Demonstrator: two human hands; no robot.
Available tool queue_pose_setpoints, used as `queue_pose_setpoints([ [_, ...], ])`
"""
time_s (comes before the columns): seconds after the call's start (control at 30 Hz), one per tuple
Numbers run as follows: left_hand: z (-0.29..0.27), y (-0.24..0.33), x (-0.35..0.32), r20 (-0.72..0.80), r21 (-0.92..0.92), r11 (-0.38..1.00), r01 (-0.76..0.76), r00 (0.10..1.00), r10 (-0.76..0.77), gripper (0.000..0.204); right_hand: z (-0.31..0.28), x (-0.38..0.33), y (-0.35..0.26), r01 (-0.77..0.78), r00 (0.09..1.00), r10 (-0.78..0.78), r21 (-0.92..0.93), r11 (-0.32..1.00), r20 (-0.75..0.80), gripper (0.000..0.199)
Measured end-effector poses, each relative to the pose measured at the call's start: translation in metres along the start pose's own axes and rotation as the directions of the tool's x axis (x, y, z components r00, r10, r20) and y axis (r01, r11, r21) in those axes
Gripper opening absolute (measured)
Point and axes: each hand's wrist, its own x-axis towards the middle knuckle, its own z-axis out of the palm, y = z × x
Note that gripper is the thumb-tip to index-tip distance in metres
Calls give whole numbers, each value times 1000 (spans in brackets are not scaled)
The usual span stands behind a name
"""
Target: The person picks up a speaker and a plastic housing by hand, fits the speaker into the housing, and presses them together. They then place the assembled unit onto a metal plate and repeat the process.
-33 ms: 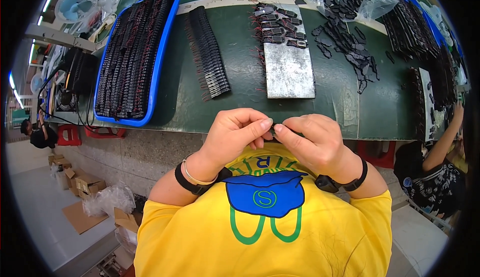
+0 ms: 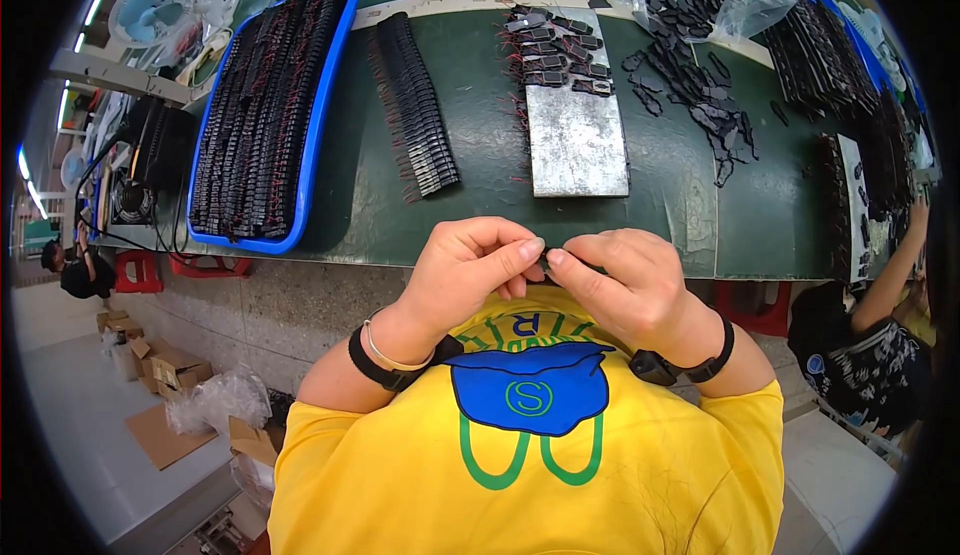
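Small dark part (image 2: 546, 255) sitting between both hands' fingertips.
The left hand (image 2: 478, 260) and right hand (image 2: 632, 277) are pinching it, narrowed fingers largely hiding it; the metal plate (image 2: 577, 145) is lying beyond, on the green table (image 2: 480, 105).

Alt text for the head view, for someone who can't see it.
A bare left hand and right hand pinch a small dark piece, mostly hidden, at the near edge of a green workbench. Beyond lie a row of black parts, a metal plate bearing wired black parts, and loose black pieces, with a packed blue tray at left.
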Motion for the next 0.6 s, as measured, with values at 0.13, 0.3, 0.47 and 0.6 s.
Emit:
queue_pose_setpoints([
  [0.13,-4,5,2,93,-29,998,57,994,-54,13,4,-6,4,-48,999,49,165,985,0,27],
  [0.3,-15,-2,-3,197,-54,997,52,980,-40,12,-16,-4,21,-151,988,140,502,852,60,27],
  [0.47,-22,-9,-6,191,-131,991,20,982,6,10,-63,-4,87,-585,810,586,40,810,-24,17],
  [0.6,-17,-14,-2,221,-153,988,34,975,0,9,-55,6,146,-494,851,521,-247,834,57,19],
])
